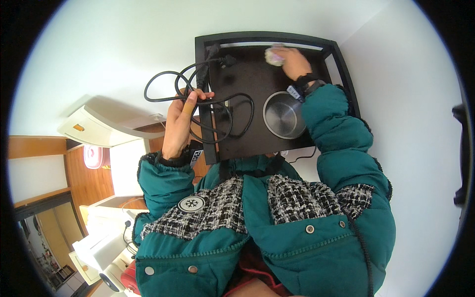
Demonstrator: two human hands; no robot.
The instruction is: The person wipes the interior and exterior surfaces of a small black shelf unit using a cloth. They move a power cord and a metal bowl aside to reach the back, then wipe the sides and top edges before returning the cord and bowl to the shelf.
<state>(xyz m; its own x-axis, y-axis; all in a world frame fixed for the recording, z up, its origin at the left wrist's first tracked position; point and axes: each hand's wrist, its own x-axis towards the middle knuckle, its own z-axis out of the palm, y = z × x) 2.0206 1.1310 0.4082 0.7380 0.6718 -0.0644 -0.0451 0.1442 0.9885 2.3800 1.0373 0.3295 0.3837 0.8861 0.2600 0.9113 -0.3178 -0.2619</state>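
My left hand (183, 113) holds a looped black power cable (163, 99) at the left edge of a dark wooden shelf (245, 80) with a raised frame. The cable's plug (227, 60) hangs over the shelf's far left part, and another loop droops over its surface. Near the back rail, my right hand (296, 64) presses a crumpled whitish-pink cloth or tissue (274, 56) against the shelf; both look slightly blurred. A round stainless-steel pot or container (284, 118) stands on the shelf below my right wrist, its right side partly hidden by my sleeve.
White walls (404, 122) border the shelf at the back and right. To the left are a cream curved piece of furniture (89, 126), a pink basin (93, 156) on the wooden floor (87, 180), and white boxy items (98, 248). A thin cable (304, 157) hangs beneath the shelf's front edge.
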